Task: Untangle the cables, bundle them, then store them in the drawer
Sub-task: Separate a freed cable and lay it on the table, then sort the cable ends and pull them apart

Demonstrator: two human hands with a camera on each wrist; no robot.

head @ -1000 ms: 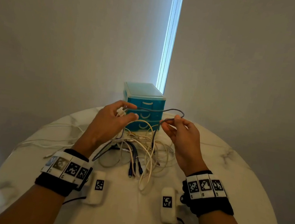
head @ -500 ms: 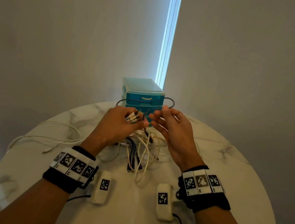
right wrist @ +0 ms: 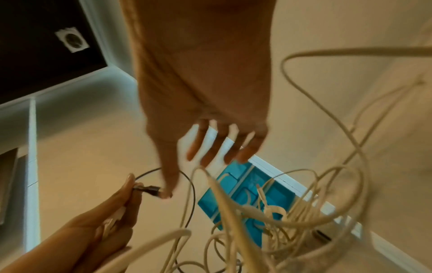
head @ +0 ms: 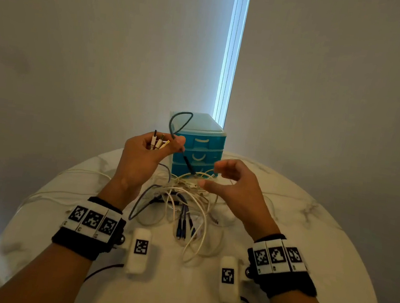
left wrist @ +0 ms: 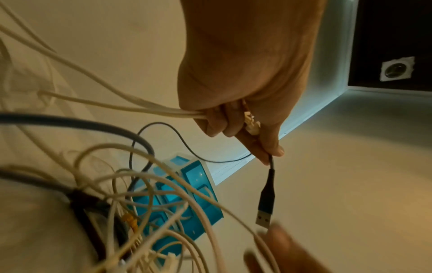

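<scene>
My left hand (head: 167,144) is raised in front of the blue drawer unit (head: 202,141). It grips several white cable plugs (head: 157,142) and pinches a dark grey cable (head: 172,125). That cable loops above the hand, and its black USB plug (left wrist: 265,208) hangs free below the fingertips (left wrist: 268,153). My right hand (head: 210,175) hovers open over the tangle of white cables (head: 188,192) on the table, fingers spread (right wrist: 205,147) and holding nothing. Blue-tipped plugs (head: 182,224) lie in the tangle. All three drawers look closed.
The round marble table (head: 309,240) bears two white tagged devices (head: 140,247) (head: 228,278) with black leads near my wrists. A thin white cable (head: 62,195) trails toward the left edge. The drawer unit stands at the table's far edge against the wall.
My right hand let go of the dark cable, drew back to the right and opened. My left hand rose with the plugs and now pinches the dark cable alone, its USB end dangling.
</scene>
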